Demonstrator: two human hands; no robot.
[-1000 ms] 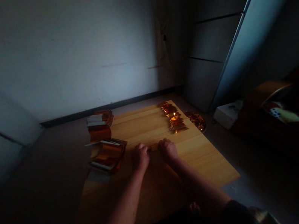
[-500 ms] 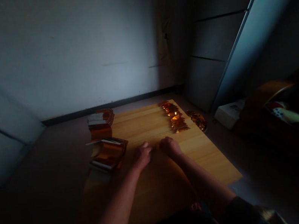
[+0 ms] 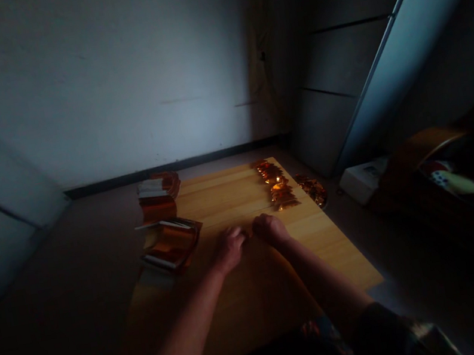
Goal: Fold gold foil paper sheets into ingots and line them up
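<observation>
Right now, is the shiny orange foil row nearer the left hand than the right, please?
No, the foil row lies just beyond the right hand on the pale wooden table.

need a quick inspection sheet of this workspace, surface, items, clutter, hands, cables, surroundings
surface: wooden table, light wood grain, its near part in deep shadow
job's things: copper-coloured sheets in piles at the table's left edge; shiny folded pieces in a row near its far right corner
clutter: heap of shiny pieces beyond the table's right edge; white box farther right
hands: left hand and right hand close together over the table; what lies between them is too dark to make out, grip unclear
cables: nothing seen for certain, far corner dim
surroundings: pale wall behind, grey panelled unit at right, dim light
</observation>
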